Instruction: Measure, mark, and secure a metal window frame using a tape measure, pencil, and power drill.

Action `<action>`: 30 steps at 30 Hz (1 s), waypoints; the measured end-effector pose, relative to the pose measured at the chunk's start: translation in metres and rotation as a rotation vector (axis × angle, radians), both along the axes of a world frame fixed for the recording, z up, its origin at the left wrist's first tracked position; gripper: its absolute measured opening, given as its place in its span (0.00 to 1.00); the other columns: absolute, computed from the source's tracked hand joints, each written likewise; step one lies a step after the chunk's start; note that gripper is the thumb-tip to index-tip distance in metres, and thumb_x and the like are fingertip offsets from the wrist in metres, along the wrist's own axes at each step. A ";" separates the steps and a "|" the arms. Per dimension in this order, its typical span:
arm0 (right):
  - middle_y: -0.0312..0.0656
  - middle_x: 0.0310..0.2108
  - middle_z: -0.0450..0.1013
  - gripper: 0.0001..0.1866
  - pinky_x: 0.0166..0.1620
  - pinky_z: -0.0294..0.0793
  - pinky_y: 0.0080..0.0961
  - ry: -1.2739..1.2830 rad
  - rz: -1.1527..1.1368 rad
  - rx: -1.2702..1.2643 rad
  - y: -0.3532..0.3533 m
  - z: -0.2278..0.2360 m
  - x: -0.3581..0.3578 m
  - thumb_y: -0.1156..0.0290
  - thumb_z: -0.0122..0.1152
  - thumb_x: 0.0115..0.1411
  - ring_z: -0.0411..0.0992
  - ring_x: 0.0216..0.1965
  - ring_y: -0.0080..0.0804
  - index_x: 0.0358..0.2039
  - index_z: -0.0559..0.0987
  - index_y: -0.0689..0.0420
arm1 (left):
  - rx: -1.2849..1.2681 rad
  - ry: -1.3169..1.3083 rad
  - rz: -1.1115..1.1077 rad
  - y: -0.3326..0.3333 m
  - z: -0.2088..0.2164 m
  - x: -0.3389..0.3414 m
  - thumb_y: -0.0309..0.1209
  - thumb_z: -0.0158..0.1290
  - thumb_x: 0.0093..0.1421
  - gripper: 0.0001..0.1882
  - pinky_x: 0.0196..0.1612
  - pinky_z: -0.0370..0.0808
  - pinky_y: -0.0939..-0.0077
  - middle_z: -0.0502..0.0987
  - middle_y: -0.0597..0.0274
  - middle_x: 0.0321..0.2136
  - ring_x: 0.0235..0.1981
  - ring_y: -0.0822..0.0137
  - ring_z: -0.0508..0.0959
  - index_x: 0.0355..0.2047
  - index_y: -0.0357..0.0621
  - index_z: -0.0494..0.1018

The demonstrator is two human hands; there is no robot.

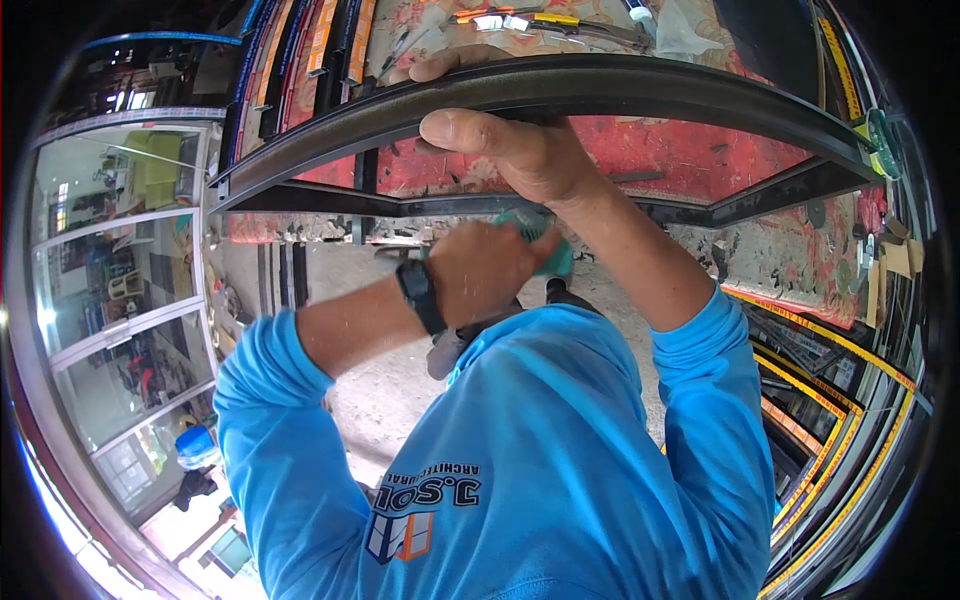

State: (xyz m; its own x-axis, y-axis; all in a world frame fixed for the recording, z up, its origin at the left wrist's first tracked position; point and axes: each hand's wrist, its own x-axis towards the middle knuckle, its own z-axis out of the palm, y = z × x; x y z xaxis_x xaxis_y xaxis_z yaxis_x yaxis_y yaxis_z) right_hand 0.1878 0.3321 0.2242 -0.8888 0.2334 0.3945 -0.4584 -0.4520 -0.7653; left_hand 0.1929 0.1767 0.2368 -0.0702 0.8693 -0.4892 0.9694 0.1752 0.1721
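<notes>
My right hand (520, 150) grips the near top bar of a dark metal rectangular frame (680, 90), thumb on the near side and fingers over the far side. The frame lies on a bench covered with a red patterned cloth (690, 150). My left hand (480, 270), with a black watch on the wrist, is closed on a green power tool (555, 258). It holds the tool just under the frame's lower bar, below my right wrist. The tool's working end is hidden behind my hands and blue sleeves.
Glazed white window frames (130, 290) lean at the left. Dark profiles with orange and yellow tape are stacked at the right (820, 420) and at the top left (300, 60). Hand tools (520, 20) lie at the bench's far side. Below is a grey concrete floor (390, 390).
</notes>
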 end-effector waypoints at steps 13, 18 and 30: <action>0.45 0.48 0.87 0.24 0.60 0.89 0.33 0.042 0.042 -0.055 0.004 -0.003 -0.007 0.72 0.78 0.63 0.87 0.52 0.33 0.59 0.84 0.62 | 0.236 -0.206 0.514 -0.137 -0.070 0.025 0.26 0.66 0.59 0.50 0.47 0.87 0.50 0.80 0.47 0.44 0.42 0.45 0.88 0.81 0.57 0.60; 0.47 0.52 0.85 0.24 0.59 0.89 0.35 -0.043 0.070 -0.003 0.012 0.003 -0.001 0.71 0.75 0.64 0.85 0.53 0.33 0.60 0.83 0.61 | 0.603 -0.456 0.858 -0.178 -0.113 0.011 0.27 0.70 0.64 0.42 0.55 0.84 0.63 0.86 0.46 0.53 0.50 0.55 0.89 0.76 0.45 0.65; 0.48 0.57 0.83 0.26 0.59 0.89 0.38 -0.021 0.039 0.045 0.006 -0.003 0.001 0.71 0.73 0.62 0.84 0.55 0.34 0.61 0.82 0.60 | 0.543 -0.821 1.230 -0.157 -0.086 -0.053 0.27 0.73 0.63 0.46 0.42 0.83 0.72 0.85 0.53 0.46 0.40 0.71 0.85 0.77 0.30 0.62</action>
